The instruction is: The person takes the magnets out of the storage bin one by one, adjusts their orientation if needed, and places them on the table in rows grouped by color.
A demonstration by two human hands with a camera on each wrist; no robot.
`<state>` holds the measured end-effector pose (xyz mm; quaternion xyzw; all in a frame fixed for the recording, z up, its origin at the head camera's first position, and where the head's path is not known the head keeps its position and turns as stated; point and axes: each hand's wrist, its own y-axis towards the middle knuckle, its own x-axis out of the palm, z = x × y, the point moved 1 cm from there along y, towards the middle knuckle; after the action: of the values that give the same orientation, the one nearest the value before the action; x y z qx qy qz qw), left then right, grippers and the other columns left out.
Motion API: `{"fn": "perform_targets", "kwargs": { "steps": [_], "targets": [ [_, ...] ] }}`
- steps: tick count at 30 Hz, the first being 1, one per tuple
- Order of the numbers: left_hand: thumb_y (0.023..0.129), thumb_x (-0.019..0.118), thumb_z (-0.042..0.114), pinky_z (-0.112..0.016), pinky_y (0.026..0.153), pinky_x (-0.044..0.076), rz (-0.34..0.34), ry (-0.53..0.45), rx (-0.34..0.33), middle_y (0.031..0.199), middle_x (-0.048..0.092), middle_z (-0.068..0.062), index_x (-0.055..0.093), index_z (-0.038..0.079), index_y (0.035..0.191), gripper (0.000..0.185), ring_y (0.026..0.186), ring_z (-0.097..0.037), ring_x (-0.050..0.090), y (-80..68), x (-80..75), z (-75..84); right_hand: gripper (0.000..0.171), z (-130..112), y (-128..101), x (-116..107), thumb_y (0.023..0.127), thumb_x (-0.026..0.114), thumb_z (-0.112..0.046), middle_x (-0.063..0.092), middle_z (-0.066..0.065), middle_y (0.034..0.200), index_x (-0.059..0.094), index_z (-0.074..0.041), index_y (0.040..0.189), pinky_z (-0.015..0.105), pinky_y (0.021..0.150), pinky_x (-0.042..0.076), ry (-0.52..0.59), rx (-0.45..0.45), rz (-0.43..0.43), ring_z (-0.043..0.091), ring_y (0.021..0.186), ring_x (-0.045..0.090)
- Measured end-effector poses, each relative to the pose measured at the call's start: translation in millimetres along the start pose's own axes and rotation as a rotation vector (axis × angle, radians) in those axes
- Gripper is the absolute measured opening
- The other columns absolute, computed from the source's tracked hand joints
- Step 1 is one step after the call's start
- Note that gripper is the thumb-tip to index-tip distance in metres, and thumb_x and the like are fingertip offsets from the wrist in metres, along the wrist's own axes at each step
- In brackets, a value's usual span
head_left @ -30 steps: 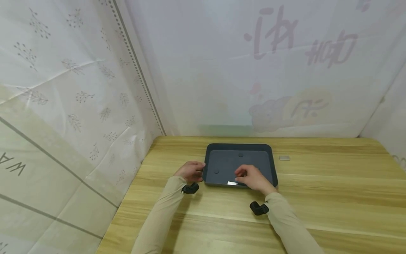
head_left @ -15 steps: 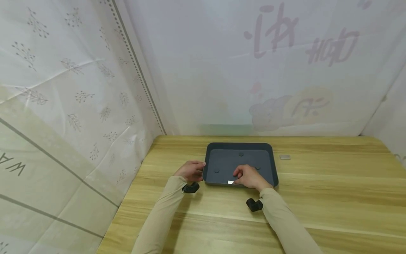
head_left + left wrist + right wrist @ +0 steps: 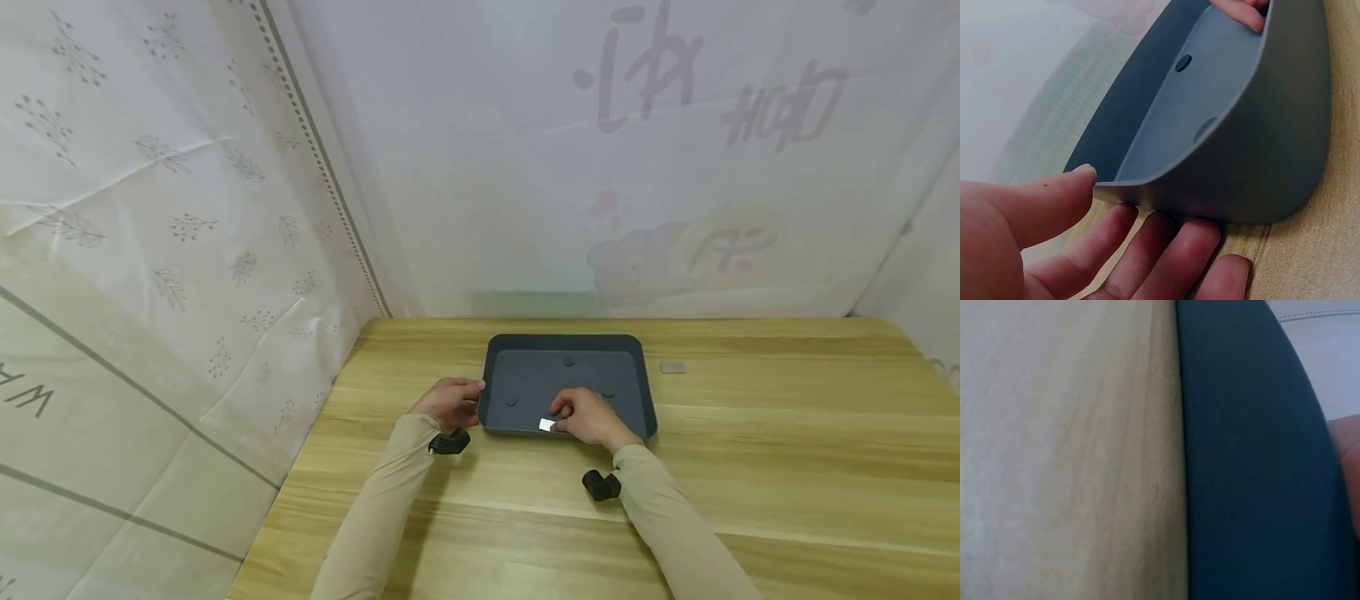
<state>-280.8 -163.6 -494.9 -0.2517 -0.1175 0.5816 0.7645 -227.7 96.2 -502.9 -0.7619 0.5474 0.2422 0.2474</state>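
A dark grey rectangular tray (image 3: 555, 379) lies on the wooden table. At its left side my left hand (image 3: 447, 402) pinches the edge; in the left wrist view the thumb (image 3: 1063, 197) is at the rim and the fingers lie against the outer wall. Inside the tray, near its front wall, my right hand (image 3: 589, 417) pinches a small shiny rectangular plate (image 3: 547, 425) at one end. In the right wrist view the tray's outer wall (image 3: 1254, 462) hides nearly all of that hand.
Another small grey rectangular plate (image 3: 672, 367) lies on the table (image 3: 795, 450) right of the tray. Several round dark spots mark the tray floor, such as a disc (image 3: 512, 402) at the left. Printed curtains (image 3: 480, 167) hang behind and at the left.
My right hand has shifted slightly left, its fingertips now at the plate's end. The plate has tilted a little and risen slightly in view. My left hand stays at the tray's edge.
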Motion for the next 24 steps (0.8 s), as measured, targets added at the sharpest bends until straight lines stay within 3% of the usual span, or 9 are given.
{"fn": "perform_targets", "kwargs": {
  "steps": [14, 24],
  "targets": [
    [0.098, 0.059, 0.023, -0.028, 0.064, 0.053, 0.02, 0.031, 0.003, 0.088, 0.065, -0.005, 0.06, 0.0, 0.122, 0.033, 0.076, -0.015, 0.062, -1.9, 1.2, 1.1, 0.007, 0.9, -3.1, 0.5, 0.087, 0.07, -0.009, 0.058, 0.004, 0.087, 0.072, -0.011, 0.093, 0.032, 0.07, 0.041, -0.022, -0.01, 0.099, 0.017, 0.077, 0.049],
    [0.098, 0.057, 0.023, -0.027, 0.063, 0.052, 0.023, 0.048, 0.006, 0.091, 0.065, -0.007, 0.06, 0.0, 0.121, 0.032, 0.076, -0.015, 0.062, -2.3, 1.7, 1.2, 0.012, 3.2, -0.6, 0.6, 0.081, 0.077, -0.013, 0.058, 0.004, 0.087, 0.073, -0.012, 0.093, 0.032, 0.07, 0.043, -0.034, -0.019, 0.115, 0.016, 0.078, 0.051]
  ]
}}
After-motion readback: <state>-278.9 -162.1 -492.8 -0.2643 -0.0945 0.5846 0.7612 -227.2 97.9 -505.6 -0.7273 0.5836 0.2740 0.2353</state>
